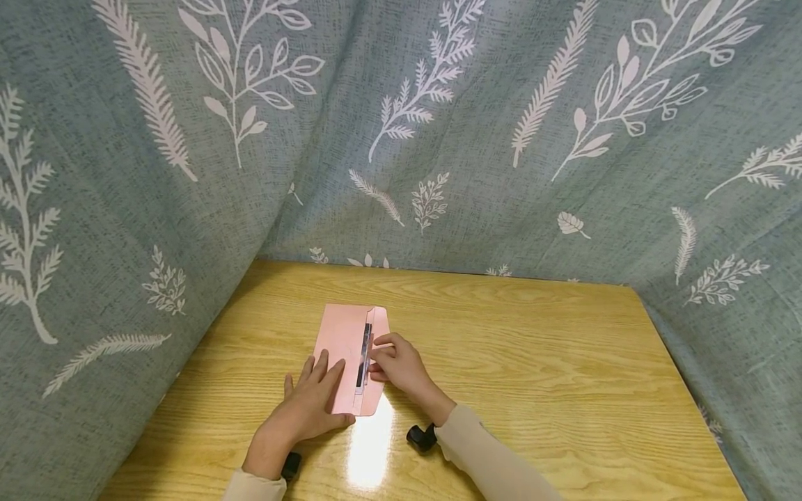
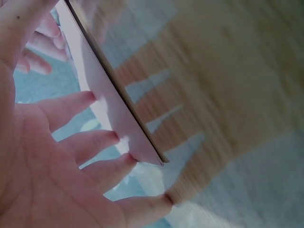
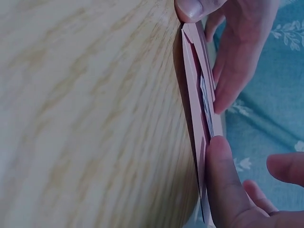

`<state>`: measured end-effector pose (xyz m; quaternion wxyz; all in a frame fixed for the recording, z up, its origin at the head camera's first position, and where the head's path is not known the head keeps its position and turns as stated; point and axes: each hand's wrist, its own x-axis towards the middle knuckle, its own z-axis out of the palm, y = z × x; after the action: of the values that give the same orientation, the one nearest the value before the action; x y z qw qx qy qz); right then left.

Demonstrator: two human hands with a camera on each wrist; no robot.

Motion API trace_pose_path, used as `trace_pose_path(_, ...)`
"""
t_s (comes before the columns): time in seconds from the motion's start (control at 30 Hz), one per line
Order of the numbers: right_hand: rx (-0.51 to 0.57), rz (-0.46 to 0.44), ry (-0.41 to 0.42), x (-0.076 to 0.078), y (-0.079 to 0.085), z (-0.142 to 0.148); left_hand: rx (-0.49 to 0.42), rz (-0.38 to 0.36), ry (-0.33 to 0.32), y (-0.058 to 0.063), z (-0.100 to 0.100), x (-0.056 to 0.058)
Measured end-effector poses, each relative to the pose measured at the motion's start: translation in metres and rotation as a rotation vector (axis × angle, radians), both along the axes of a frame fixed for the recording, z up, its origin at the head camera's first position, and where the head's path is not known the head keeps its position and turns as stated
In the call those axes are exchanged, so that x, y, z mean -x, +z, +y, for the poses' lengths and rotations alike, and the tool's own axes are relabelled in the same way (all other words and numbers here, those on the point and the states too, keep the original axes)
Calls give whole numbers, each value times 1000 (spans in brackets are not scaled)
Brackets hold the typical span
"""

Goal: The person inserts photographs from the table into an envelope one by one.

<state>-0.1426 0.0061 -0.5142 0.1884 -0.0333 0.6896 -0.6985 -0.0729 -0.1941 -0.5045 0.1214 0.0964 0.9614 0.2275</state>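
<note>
A pink envelope [image 1: 341, 327] lies flat on the table with its flap folded out to the right. Several thin cards or photos [image 1: 364, 351] with a dark printed face show at its opening; most of them is hidden inside. My left hand [image 1: 307, 409] rests spread on the envelope's near left part, thumb at the bottom edge. At the opening, my right hand [image 1: 406, 369] has its fingers loosely bent over the flap. In the right wrist view one right digit [image 3: 222, 159] presses by the stack's edge, while another fingertip [image 3: 285, 167] stays off the envelope.
The wooden table [image 1: 532, 362] reaches away to the back and right, with a bright glare near the envelope. Green-blue curtains [image 1: 476, 202] with white leaf prints hang at the back and both sides. A black wrist device [image 1: 422, 438] sits under my right wrist.
</note>
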Motion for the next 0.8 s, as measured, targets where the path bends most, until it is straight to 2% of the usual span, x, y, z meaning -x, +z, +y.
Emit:
trace_pose_path(0.3, -56, 46, -16, 5, -7, -6, -17, 2, -3, 2, 0, 1)
trace_pose_path(0.57, -107, 132, -2, 3, -9, -10, -25, 27, -7, 0, 0, 2)
trace_pose_path(0.8, -288, 264, 64, 1, -7, -8, -22, 19, -9, 1, -1, 0)
